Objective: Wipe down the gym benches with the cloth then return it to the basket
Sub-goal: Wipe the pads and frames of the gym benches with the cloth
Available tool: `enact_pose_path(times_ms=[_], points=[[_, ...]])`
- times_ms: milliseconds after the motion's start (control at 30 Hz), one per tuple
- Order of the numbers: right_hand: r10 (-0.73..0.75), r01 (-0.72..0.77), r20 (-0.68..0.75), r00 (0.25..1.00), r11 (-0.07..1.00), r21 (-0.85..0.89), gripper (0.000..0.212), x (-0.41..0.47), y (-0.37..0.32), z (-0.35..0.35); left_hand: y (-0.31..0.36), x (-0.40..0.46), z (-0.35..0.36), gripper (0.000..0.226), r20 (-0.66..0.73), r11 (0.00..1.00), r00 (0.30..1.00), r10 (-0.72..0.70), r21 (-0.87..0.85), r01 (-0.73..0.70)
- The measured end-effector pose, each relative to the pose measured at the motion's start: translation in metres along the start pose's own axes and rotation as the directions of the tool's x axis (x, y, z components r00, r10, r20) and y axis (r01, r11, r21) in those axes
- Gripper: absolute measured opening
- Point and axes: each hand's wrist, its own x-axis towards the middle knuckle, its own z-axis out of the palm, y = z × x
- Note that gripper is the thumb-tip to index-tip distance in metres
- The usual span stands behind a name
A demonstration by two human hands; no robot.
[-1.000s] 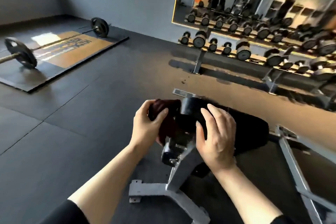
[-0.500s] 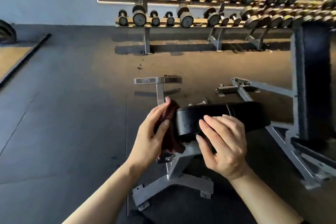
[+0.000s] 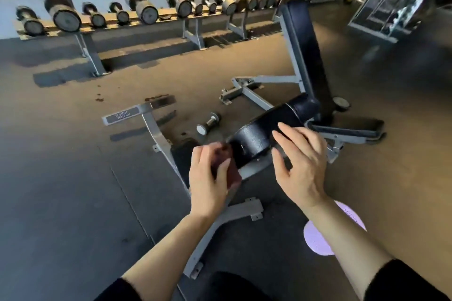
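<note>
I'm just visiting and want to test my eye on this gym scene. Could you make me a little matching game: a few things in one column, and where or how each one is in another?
Things:
1. cloth
2. right hand
3. small loose dumbbell
4. upright bench backrest

Places or states:
A. lying on the floor beyond the roller pad
B. gripped in the left hand at the end of the roller pad
C. tilted up in front of the dumbbell rack
D. open, fingers spread on top of the roller pad

Pairs: 1-B, 2-D, 3-A, 4-C
</note>
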Motion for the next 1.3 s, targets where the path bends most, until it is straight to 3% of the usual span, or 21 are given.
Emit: enact_pose_path(times_ms=[67,133,333,500,567,767,867,933,1000,1067,1200,1300], points=[[0.061,-0.061,0.012,0.998,0.998,0.015,0.032,-0.005,-0.019,-0.001,0.019,0.013,0.002,0.025,0.037,0.992,0.992,0.122,-0.040,-0.120],[0.148,-0.148,0.006,0.989,0.988,0.036,0.037,-0.007,-0.032,-0.001,0.021,0.021,0.010,0.023,0.089,0.987,0.985,0.150,-0.064,-0.144],[0.212,-0.213,0.042,0.976,0.977,0.018,0.043,-0.006,-0.035,-0.005,-0.021,-0.011,0.015,0.020,0.083,0.986,0.984,-0.159,-0.039,0.163],[0.188,-0.193,0.103,0.977,0.980,0.040,0.046,-0.004,-0.033,-0.009,0.028,-0.005,0.022,0.026,-0.056,0.989,0.993,0.100,-0.106,-0.106],[0.194,-0.199,0.105,0.975,0.979,0.037,0.046,-0.004,-0.034,-0.009,0.030,0.006,0.029,0.023,-0.058,0.987,0.992,0.109,-0.110,-0.115],[0.209,-0.213,0.085,0.974,0.976,0.048,0.047,-0.004,-0.036,-0.007,-0.017,-0.018,0.014,0.023,0.042,0.963,0.963,-0.265,-0.032,0.267],[0.207,-0.212,0.092,0.974,0.976,0.045,0.048,-0.002,-0.038,-0.008,0.008,-0.020,0.014,0.033,-0.068,0.991,0.992,-0.104,-0.096,0.097],[0.215,-0.220,0.106,0.971,0.975,0.035,0.048,-0.002,-0.041,-0.009,0.027,-0.009,0.020,0.025,-0.076,0.990,0.994,0.080,-0.111,-0.088],[0.223,-0.227,0.117,0.968,0.974,0.024,0.047,-0.002,-0.041,-0.011,0.031,0.002,0.028,0.015,-0.057,0.982,0.987,0.149,-0.107,-0.154],[0.209,-0.212,0.118,0.971,0.977,0.021,0.049,-0.001,-0.040,-0.011,0.015,0.001,0.032,0.012,-0.049,0.991,0.995,0.088,-0.095,-0.092],[0.190,-0.195,0.111,0.975,0.980,0.034,0.052,-0.003,-0.040,-0.011,-0.023,-0.026,0.021,0.011,-0.007,0.951,0.951,-0.310,-0.009,0.310],[0.206,-0.212,0.114,0.972,0.976,0.039,0.052,-0.003,-0.041,-0.011,-0.003,-0.027,0.021,0.021,-0.135,0.968,0.960,-0.246,-0.087,0.236]])
